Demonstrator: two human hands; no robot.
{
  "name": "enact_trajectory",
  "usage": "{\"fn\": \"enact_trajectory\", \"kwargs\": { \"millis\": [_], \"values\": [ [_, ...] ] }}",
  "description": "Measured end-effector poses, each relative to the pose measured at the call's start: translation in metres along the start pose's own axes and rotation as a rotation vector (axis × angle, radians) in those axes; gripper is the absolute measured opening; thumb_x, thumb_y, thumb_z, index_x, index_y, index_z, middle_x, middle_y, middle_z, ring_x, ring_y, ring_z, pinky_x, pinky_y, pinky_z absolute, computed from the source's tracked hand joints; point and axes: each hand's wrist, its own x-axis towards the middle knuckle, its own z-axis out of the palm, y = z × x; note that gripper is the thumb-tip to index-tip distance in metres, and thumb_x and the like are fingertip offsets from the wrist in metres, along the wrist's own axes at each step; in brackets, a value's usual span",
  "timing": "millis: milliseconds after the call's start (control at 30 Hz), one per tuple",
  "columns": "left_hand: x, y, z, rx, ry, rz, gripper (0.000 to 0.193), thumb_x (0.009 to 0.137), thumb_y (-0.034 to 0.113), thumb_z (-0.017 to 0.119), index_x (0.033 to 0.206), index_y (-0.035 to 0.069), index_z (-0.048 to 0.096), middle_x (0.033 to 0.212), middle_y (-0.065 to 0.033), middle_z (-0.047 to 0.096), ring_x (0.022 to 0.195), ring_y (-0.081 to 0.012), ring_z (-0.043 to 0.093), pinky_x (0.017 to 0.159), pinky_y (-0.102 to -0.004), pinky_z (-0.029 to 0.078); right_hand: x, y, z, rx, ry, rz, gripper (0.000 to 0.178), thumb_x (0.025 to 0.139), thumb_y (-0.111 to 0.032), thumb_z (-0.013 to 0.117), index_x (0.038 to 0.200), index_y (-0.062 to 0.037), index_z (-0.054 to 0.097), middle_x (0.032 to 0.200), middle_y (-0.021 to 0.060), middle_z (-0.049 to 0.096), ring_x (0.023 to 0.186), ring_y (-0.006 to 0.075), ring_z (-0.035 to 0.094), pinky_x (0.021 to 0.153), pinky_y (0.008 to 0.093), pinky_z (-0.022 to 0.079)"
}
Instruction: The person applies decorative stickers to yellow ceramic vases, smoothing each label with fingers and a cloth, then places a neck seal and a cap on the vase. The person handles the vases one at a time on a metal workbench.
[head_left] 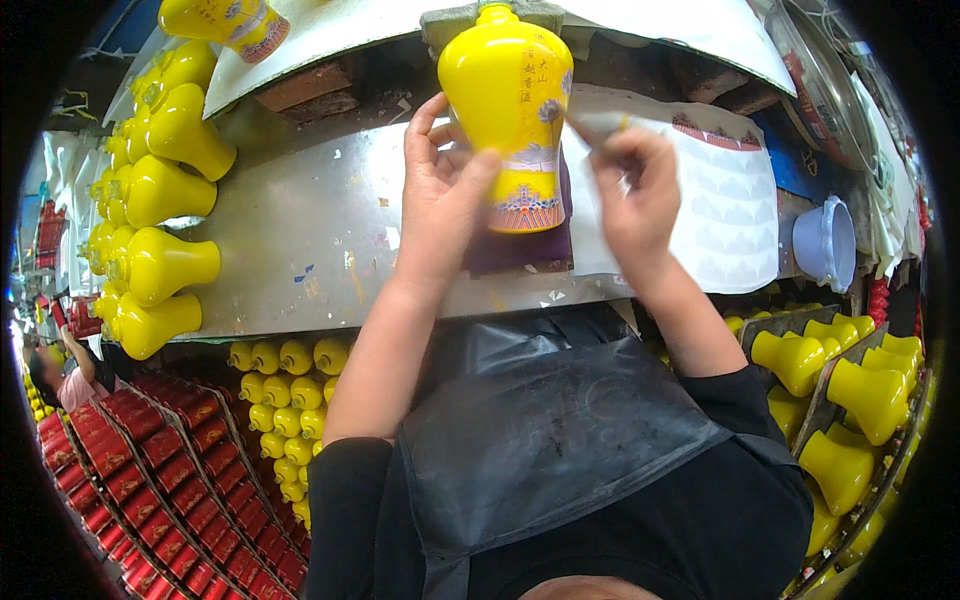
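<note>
Left hand: The left hand [440,200] has a partly curled grip on a yellow decorated vase [510,110], its thumb on the lower front and its fingers along the left side.

Right hand: The right hand [637,190], blurred, is pinched around a thin brown item [581,130] pointed at the vase's right side; contact between its tip and the glaze cannot be made out.

Vase: Bearing flowers and a patterned band at the base, it lies mid-length along the far side of the worktop [300,230], neck at a grey block [545,13] by the far edge, base toward the near edge.

Beneath: A dark purple cloth [500,258] shows around the vase's base, which covers part of it.

Right side of worktop: A white sheet [725,225] with rows of pale prints spreads toward the right end, partly blocked from view by the right hand; a lavender bucket [812,245] is just beyond.

Left end: Plain yellow vases [170,190] crowd the left edge, well apart from the hands; small scraps dot the metal.

Far left corner: A second decorated vase [228,25] lies on a white surface.

Below the near edge: More yellow vases [285,390] fill stacks at both sides, beside red boxes [140,420] at left.
</note>
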Motion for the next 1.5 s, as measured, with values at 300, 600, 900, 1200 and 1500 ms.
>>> {"fn": "enact_trajectory", "kwargs": {
  "millis": [300, 600, 900, 1200, 1500],
  "values": [
    [0.0, -0.001, -0.004, -0.046, 0.003, -0.017, 0.068, 0.097, 0.011, 0.066, 0.156, 0.012, 0.034, 0.137, -0.0149, 0.047, 0.123, -0.023, 0.058, 0.101, -0.0361, 0.053, 0.008, -0.025, -0.006, -0.379, -0.183, -0.442, 0.034, 0.074, 0.005, 0.081, 0.105, -0.0071, 0.075, 0.097, 0.0136, 0.076, 0.085, 0.027, 0.075, 0.075, 0.0351, 0.06],
    [0.001, -0.002, -0.007, -0.181, -0.002, -0.041, 0.051, 0.107, 0.005, 0.046, 0.157, 0.011, 0.038, 0.128, -0.0105, 0.056, 0.102, -0.0118, 0.062, 0.09, -0.0264, 0.055, 0.021, -0.052, 0.006, -0.437, -0.408, -0.752, 0.033, 0.074, -0.009, 0.074, 0.107, -0.0067, 0.075, 0.09, 0.0088, 0.068, 0.089, 0.0264, 0.072, 0.078, 0.0379, 0.059],
    [0.002, 0.01, -0.01, -0.228, -0.023, -0.114, 0.042, 0.111, 0.013, 0.04, 0.153, 0.006, 0.042, 0.126, -0.0101, 0.058, 0.102, -0.013, 0.063, 0.09, -0.0271, 0.055, 0.027, -0.068, 0.012, -0.449, -0.797, -0.713, 0.038, 0.078, -0.007, 0.075, 0.116, -0.0112, 0.075, 0.084, 0.0053, 0.063, 0.085, 0.0213, 0.071, 0.079, 0.0361, 0.058],
    [0.018, 0.036, 0.027, -0.022, -0.061, 0.016, 0.068, 0.111, 0.05, 0.034, 0.163, 0.012, 0.012, 0.151, -0.0153, 0.042, 0.14, -0.0256, 0.044, 0.119, -0.0412, 0.035, 0.048, -0.03, -0.016, -0.331, -0.345, -0.597, 0.035, 0.081, -0.001, 0.083, 0.113, -0.0057, 0.071, 0.094, 0.0117, 0.076, 0.071, 0.0228, 0.071, 0.061, 0.031, 0.055],
    [0.037, 0.016, 0.02, 0.122, -0.003, 0.089, 0.099, 0.091, 0.031, 0.075, 0.161, 0.005, 0.009, 0.148, -0.0211, 0.04, 0.137, -0.0331, 0.044, 0.118, -0.045, 0.034, 0.107, -0.015, -0.006, 0.17, -0.078, 0.006, 0.014, 0.095, -0.007, 0.064, 0.108, -0.0043, 0.07, 0.1, 0.0127, 0.069, 0.092, 0.0202, 0.068, 0.081, 0.0315, 0.054]
  ]
}}
